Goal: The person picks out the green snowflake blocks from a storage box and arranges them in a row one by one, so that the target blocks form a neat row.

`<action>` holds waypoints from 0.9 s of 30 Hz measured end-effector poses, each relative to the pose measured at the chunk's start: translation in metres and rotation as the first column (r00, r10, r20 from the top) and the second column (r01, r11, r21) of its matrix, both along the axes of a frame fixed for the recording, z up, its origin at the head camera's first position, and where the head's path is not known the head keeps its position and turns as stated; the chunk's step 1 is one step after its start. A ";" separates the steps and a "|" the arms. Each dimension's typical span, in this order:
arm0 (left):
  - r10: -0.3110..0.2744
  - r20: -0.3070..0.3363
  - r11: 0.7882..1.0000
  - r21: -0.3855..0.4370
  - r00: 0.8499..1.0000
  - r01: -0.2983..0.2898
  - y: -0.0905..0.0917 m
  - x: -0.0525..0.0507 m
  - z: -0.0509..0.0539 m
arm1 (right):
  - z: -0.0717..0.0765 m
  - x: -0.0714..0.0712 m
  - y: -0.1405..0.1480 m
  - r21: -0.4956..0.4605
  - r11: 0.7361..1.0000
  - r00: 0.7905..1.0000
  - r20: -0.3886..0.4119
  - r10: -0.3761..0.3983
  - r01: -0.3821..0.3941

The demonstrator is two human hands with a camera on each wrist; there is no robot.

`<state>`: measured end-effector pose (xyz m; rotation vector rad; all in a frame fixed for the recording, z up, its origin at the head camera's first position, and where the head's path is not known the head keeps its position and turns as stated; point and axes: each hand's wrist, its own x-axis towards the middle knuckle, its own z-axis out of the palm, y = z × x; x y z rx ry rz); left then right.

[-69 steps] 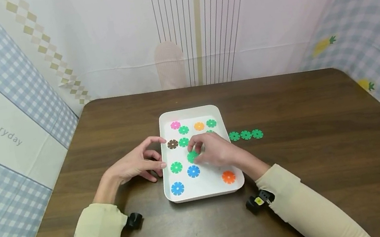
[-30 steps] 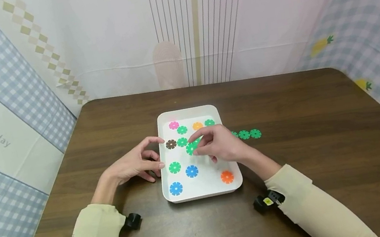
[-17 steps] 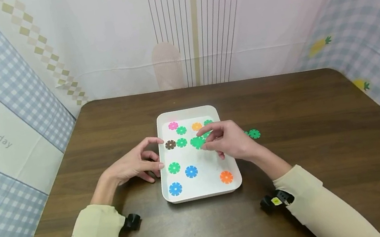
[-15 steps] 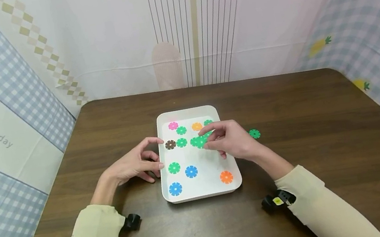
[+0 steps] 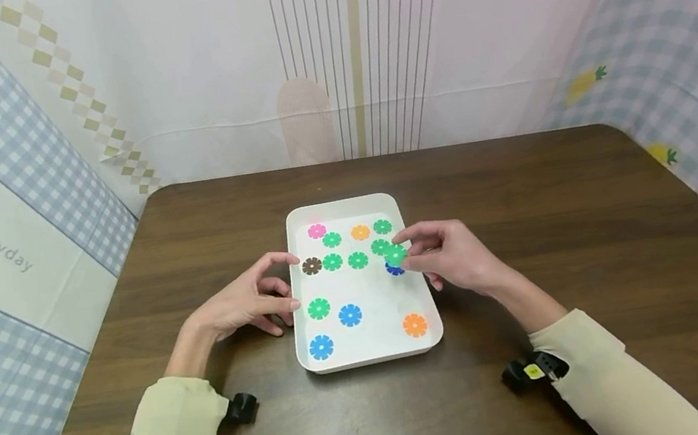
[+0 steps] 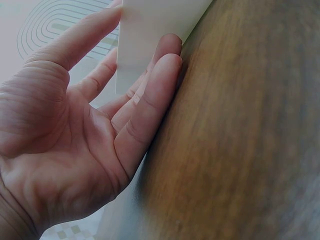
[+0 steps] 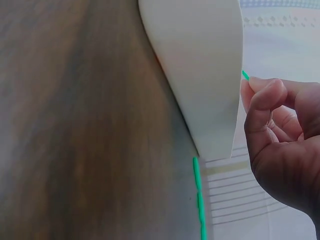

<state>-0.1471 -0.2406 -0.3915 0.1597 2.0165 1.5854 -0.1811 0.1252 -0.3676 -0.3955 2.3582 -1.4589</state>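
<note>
Right of frame centre, the right hand [image 5: 455,253] pinches a green slotted disc [image 5: 394,254] between fingers, likely leaving most edges free; the left hand [image 5: 241,302], fingers apart, touches the white tray [image 5: 373,360], presumably steadying it.

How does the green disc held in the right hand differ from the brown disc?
Colour: the held disc is green, the brown disc dark brown. Support: the right hand pinches the held disc, while the brown disc lies in the tray. Shared: both are round with notched rims.
</note>
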 end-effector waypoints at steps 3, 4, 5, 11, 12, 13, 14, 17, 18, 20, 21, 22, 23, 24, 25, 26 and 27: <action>0.000 -0.001 1.000 0.002 1.000 0.000 0.000 0.000 0.000 | -0.002 -0.001 0.006 0.006 1.000 1.000 -0.002 -0.012 0.012; 0.001 -0.001 1.000 0.002 1.000 -0.001 0.000 0.000 0.000 | -0.002 -0.001 0.008 0.006 1.000 1.000 -0.002 -0.017 0.017; 0.000 0.000 1.000 0.003 1.000 0.000 0.000 0.000 0.000 | -0.003 -0.001 0.009 0.007 1.000 1.000 -0.002 -0.021 0.021; -0.004 -0.004 1.000 0.002 1.000 0.005 0.000 0.000 0.000 | -0.005 -0.001 0.021 0.006 0.998 0.998 0.007 -0.055 0.055; -0.005 -0.006 1.000 0.000 1.000 0.005 0.000 0.000 0.000 | -0.005 -0.002 0.023 0.004 0.998 0.998 0.008 -0.061 0.061; -0.005 -0.006 1.000 0.000 1.000 0.005 0.000 0.000 0.000 | -0.006 -0.002 0.025 0.000 0.998 0.998 0.007 -0.067 0.067; -0.005 -0.006 1.000 -0.001 1.000 0.005 -0.001 0.000 0.000 | -0.006 -0.003 0.027 -0.005 0.997 0.997 0.007 -0.072 0.072; -0.004 -0.005 1.000 -0.005 1.000 0.004 -0.001 0.000 0.000 | -0.006 -0.005 0.032 -0.018 0.997 0.997 0.007 -0.079 0.079; -0.003 -0.004 1.000 -0.006 1.000 0.003 -0.001 0.000 0.000 | -0.007 -0.005 0.034 -0.022 0.996 0.997 0.007 -0.082 0.082; -0.004 -0.004 1.000 -0.008 1.000 0.004 -0.001 0.000 0.000 | -0.007 -0.006 0.037 -0.026 0.996 0.996 0.007 -0.088 0.088; -0.004 -0.004 1.000 -0.008 1.000 0.004 -0.001 0.000 -0.001 | -0.007 -0.006 0.038 -0.028 0.995 0.996 0.005 -0.091 0.092; -0.004 -0.004 1.000 -0.007 1.000 0.004 -0.001 0.000 -0.001 | -0.006 -0.006 0.040 -0.029 0.995 0.996 0.005 -0.094 0.094; -0.005 -0.004 1.000 -0.007 1.000 0.005 -0.001 0.000 0.000 | -0.006 -0.006 0.042 -0.031 0.995 0.995 0.005 -0.097 0.097; -0.004 -0.004 1.000 -0.006 1.000 0.004 -0.001 0.000 0.000 | -0.006 -0.007 0.044 -0.031 0.994 0.995 0.003 -0.102 0.102; -0.004 -0.004 1.000 -0.005 1.000 0.004 -0.001 0.000 0.000 | -0.005 -0.007 0.046 -0.029 0.994 0.994 0.001 -0.106 0.106; -0.005 -0.005 1.000 -0.006 1.000 0.004 -0.001 0.000 0.000 | -0.005 -0.007 0.048 -0.030 0.993 0.994 0.003 -0.110 0.110; -0.004 -0.004 1.000 -0.005 1.000 0.004 -0.001 0.000 0.000 | -0.005 -0.008 0.051 -0.032 0.993 0.994 0.006 -0.114 0.114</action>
